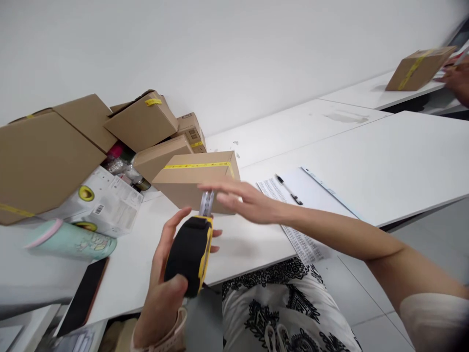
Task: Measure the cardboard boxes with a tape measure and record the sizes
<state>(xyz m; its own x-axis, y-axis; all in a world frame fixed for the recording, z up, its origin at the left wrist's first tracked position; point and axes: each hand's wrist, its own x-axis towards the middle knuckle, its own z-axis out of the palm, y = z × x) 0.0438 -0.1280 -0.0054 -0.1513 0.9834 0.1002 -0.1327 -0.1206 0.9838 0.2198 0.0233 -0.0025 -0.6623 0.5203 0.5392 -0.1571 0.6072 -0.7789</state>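
My left hand (164, 283) is wrapped round a black and yellow tape measure (189, 254), held upright over the near table edge. A short length of its metal blade (206, 203) sticks out at the top. My right hand (240, 200) reaches across just above the blade tip, fingers stretched out and pointing left, holding nothing. Right behind both hands lies a cardboard box (196, 178) sealed with yellow tape.
A heap of cardboard boxes (54, 146) fills the left of the white table (384, 161), with a white avocado-print carton (106, 203), a teal cup (69, 240) and a dark phone (84, 296). Printed sheets (293, 215) with a pen (288, 189) lie to the right. Another person's hand (459, 80) is beside a far box (417, 68).
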